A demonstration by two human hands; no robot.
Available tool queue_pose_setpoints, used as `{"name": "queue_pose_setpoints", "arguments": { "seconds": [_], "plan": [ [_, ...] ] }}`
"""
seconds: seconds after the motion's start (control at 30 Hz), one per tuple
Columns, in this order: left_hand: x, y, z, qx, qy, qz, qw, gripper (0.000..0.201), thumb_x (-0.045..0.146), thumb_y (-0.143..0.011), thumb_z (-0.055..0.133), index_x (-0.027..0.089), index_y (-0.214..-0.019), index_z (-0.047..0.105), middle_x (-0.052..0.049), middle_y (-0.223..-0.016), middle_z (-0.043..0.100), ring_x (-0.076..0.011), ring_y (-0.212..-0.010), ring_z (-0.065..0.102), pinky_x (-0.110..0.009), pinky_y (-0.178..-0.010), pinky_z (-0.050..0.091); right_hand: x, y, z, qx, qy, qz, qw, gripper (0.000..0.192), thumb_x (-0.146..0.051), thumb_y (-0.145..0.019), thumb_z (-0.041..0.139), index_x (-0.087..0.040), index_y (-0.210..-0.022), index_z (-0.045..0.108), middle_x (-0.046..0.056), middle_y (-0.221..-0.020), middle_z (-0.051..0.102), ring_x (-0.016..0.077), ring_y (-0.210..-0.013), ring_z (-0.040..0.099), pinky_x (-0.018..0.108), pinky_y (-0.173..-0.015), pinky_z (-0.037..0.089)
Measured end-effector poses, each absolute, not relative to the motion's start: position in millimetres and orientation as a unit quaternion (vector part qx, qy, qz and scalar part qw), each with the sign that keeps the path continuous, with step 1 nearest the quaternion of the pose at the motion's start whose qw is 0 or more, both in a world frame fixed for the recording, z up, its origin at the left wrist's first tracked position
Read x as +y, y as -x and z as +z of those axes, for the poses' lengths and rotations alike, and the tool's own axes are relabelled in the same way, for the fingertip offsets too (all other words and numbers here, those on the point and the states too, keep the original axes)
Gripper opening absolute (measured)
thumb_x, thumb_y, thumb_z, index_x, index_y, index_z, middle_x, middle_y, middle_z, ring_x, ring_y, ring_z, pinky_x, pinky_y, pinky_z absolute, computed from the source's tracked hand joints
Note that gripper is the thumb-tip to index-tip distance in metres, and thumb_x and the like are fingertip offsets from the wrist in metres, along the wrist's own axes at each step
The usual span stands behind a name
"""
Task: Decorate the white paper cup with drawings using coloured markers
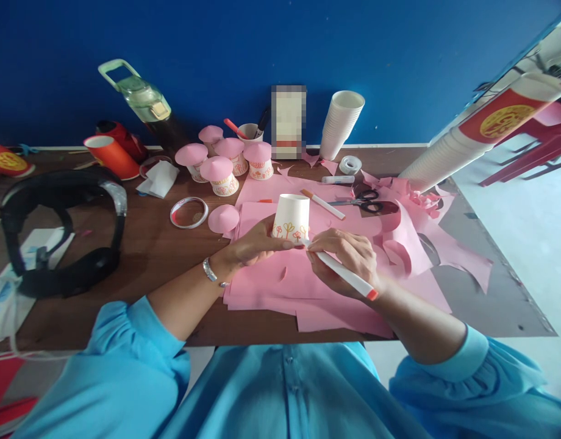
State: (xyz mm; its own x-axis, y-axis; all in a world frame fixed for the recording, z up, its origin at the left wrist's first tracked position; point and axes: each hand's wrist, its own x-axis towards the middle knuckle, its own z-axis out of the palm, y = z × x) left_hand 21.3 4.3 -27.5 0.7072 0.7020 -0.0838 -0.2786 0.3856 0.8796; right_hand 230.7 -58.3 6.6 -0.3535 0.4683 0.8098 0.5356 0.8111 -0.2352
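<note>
My left hand (257, 242) grips a white paper cup (293, 210), held upside down above pink paper sheets (262, 286). Red and orange flowers with yellow-green leaves run around the cup's lower part. In my right hand (347, 259) is a white marker (349, 277) with an orange-red end, its tip at the cup's lower right edge. A second marker (324, 205) with an orange cap lies behind the cup. Left of it rests a loose pink paper cone (224, 218). Several decorated cups with pink cone tops (217, 174) stand further back.
Black scissors (369, 201) and curled pink scraps (402, 235) lie to the right. Stacked white cups (342, 125) and a bottle (146, 100) stand along the blue wall. A tape roll (189, 213) and a black headband-like device (65, 235) are at the left.
</note>
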Motion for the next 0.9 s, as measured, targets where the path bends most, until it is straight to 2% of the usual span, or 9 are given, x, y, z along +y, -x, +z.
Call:
{"name": "queue_pose_setpoints", "arguments": {
  "seconds": [0.23, 0.47, 0.67, 0.8, 0.9],
  "plan": [
    [5.8, -20.2, -31.2, 0.227, -0.457, 0.321, 0.798, 0.048, 0.033, -0.072, 0.096, 0.018, -0.112, 0.074, -0.007, -0.105, 0.077, -0.0222, -0.099, 0.073, -0.040, -0.092, 0.062, -58.4, -234.9, 11.1, -0.803, 0.299, -0.014, 0.515, 0.022, -0.008, -0.094, 0.066, -0.024, -0.108, 0.061, 0.000, -0.084, 0.073, 0.0147, -0.071, 0.075, 0.026, -0.063, 0.064],
    [5.7, -17.2, -31.9, 0.218, -0.446, 0.328, 0.803, 0.045, 0.031, -0.076, 0.094, 0.021, -0.116, 0.076, -0.007, -0.110, 0.079, -0.0225, -0.103, 0.074, -0.041, -0.098, 0.061, -54.4, -236.7, 4.6, -0.798, 0.301, -0.047, 0.520, 0.021, -0.014, -0.099, 0.066, -0.024, -0.117, 0.061, 0.003, -0.090, 0.075, 0.0179, -0.077, 0.077, 0.030, -0.065, 0.065],
    [5.9, -17.2, -33.5, 0.207, -0.452, 0.351, 0.794, 0.041, 0.034, -0.080, 0.091, 0.021, -0.117, 0.078, -0.012, -0.123, 0.080, -0.0317, -0.120, 0.074, -0.048, -0.107, 0.058, -55.1, -237.3, 1.3, -0.789, 0.330, -0.052, 0.515, 0.024, -0.016, -0.100, 0.067, -0.025, -0.121, 0.061, 0.003, -0.094, 0.077, 0.0177, -0.080, 0.079, 0.028, -0.066, 0.065],
    [7.6, -19.1, -35.9, 0.202, -0.445, 0.360, 0.795, 0.053, 0.036, -0.081, 0.091, 0.024, -0.129, 0.073, -0.011, -0.129, 0.079, -0.0303, -0.122, 0.075, -0.048, -0.111, 0.057, -55.8, -238.0, 1.7, -0.790, 0.331, -0.060, 0.512, 0.021, -0.017, -0.101, 0.067, -0.024, -0.120, 0.061, 0.003, -0.094, 0.078, 0.0165, -0.078, 0.079, 0.025, -0.061, 0.062],
    [6.6, -19.8, -32.5, 0.214, -0.434, 0.364, 0.796, 0.054, 0.038, -0.085, 0.087, 0.025, -0.134, 0.069, -0.011, -0.136, 0.076, -0.0289, -0.127, 0.072, -0.047, -0.114, 0.056, -54.9, -238.6, 1.6, -0.791, 0.331, -0.063, 0.510, 0.021, -0.018, -0.100, 0.068, -0.024, -0.120, 0.061, 0.003, -0.094, 0.078, 0.0162, -0.079, 0.079, 0.025, -0.062, 0.063]
  ]
}}
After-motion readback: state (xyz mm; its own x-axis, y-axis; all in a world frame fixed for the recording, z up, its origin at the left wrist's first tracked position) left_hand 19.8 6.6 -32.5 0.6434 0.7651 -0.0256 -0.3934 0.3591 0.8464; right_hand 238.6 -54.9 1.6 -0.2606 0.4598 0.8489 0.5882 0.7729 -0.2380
